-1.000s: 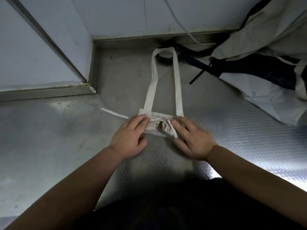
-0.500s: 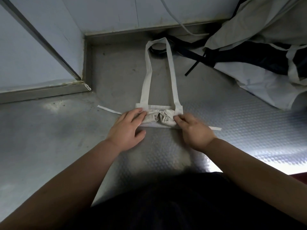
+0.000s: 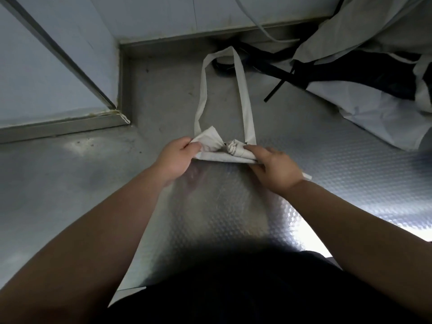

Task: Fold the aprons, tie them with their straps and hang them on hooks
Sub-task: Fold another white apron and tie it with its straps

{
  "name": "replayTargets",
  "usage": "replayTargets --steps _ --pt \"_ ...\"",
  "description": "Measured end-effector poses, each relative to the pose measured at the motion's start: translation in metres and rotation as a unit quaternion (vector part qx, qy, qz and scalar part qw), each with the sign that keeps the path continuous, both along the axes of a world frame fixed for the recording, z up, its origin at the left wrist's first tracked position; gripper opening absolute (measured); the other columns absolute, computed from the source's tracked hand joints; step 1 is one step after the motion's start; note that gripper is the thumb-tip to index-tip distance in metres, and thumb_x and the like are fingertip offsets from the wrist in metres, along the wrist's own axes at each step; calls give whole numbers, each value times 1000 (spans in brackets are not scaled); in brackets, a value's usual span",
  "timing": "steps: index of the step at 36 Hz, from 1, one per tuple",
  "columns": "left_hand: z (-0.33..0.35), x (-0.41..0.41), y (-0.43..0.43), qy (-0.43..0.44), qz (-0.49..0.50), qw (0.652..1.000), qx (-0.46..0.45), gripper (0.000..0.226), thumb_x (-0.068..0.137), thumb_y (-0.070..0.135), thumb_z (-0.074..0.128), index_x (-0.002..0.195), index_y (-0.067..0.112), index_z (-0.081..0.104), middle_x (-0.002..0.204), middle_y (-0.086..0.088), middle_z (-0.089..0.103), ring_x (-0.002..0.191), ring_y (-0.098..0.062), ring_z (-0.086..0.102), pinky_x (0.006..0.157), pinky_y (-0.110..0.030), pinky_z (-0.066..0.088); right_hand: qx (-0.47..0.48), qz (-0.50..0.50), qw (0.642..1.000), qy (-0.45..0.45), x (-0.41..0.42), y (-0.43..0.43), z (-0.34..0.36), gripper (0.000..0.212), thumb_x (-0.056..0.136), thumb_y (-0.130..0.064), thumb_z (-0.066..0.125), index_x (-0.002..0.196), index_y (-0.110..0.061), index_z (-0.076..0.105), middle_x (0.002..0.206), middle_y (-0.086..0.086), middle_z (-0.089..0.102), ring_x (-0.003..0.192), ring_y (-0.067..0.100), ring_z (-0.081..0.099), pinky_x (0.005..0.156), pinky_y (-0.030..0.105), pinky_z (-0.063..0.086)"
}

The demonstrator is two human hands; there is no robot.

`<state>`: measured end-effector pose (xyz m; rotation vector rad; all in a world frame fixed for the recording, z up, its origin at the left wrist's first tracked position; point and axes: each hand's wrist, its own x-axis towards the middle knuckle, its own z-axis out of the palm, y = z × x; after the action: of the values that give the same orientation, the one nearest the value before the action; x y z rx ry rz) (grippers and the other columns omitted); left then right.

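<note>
Gripping folded apron (image 3: 211, 143) by both ends with left hand (image 3: 175, 157) and right hand (image 3: 277, 168) curled round it (probably bracing for strap-tying).

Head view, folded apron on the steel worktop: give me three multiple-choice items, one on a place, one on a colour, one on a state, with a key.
1. Where on the worktop does the pile of other aprons lie?
A. at the near left corner
B. at the far right
C. under the person's forearms

2. What colour is the neck loop of the folded apron?
A. off-white
B. black
C. red

3. How are the hands placed on the folded apron?
A. neither touches it
B. only one hand holds it
C. the left hand and the right hand each grip an end

Key:
1 B, the pile fills the upper right of the view.
2 A, the loop is as pale as the bundle.
3 C, the fingers of both hands curl round its ends.
</note>
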<state>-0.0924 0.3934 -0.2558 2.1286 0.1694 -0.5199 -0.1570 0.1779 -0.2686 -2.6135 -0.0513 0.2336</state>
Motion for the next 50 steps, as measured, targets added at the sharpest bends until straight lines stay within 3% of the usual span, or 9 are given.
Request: replayTargets --steps 3,5,8,10,16,24,31,42,50 --pt "11 -1 6 70 82 988 -112 30 91 23 56 62 17 48 48 0 27 41 -13 23 44 -22 13 143 -46 989 13 8 -5 17 12 86 -24 67 92 -15 71 72 -5 65 67 -3 60 62 15 37" --pt "24 -2 11 102 103 978 -151 25 86 32 64 66 21 55 47 4 26 42 -10 20 52 -27 8 205 -101 971 66 16 -8 35 21 82 -29 72 72 -11 67 61 -5 55 56 -2 50 56 20 37" --pt "42 -5 14 101 63 975 -186 25 65 40 76 75 22 62 49 8 38 38 -5 29 46 -20 13 313 -161 930 104 26 -6 55 15 82 -30 71 82 -16 69 79 -3 68 72 6 63 67 20 52" --pt "54 -7 8 51 33 985 -161 28 70 30 80 92 22 65 66 10 61 50 1 54 45 -13 34 362 -190 907 102 34 -3 66 16 84 -30 68 92 -16 69 93 0 71 84 13 67 76 26 56" --pt "88 -4 -20 -75 159 979 -106 50 64 36 85 106 19 62 91 13 67 83 -4 65 71 -21 50 422 -200 881 81 50 13 95 5 89 -27 58 90 -22 58 76 -6 59 58 5 54 44 15 39" --pt "111 -2 -27 -205 148 955 156 59 66 52 75 105 16 50 99 0 61 98 -26 60 70 -29 41 356 -158 921 -19 51 38 110 37 77 -32 74 110 -20 63 107 -4 69 99 12 65 89 36 53" --pt "108 -20 -40 -284 57 891 348 42 85 47 59 104 13 43 102 -7 61 93 -29 61 60 -32 32 279 -146 948 -50 41 59 108 29 84 -43 64 97 -17 62 92 -5 68 87 12 63 75 30 51" --pt "112 -31 -40 -214 -73 967 116 24 96 26 48 90 5 57 82 -6 59 72 -20 52 56 -25 25 124 -80 989 1 47 42 118 26 90 -27 55 106 -7 51 94 3 58 89 21 57 68 28 41" --pt "104 -22 -31 -201 -110 946 230 27 98 30 42 75 15 47 78 -6 56 76 -28 53 59 -30 28 53 30 996 63 43 55 124 30 101 -25 34 83 -7 51 86 6 51 81 21 48 61 28 34"
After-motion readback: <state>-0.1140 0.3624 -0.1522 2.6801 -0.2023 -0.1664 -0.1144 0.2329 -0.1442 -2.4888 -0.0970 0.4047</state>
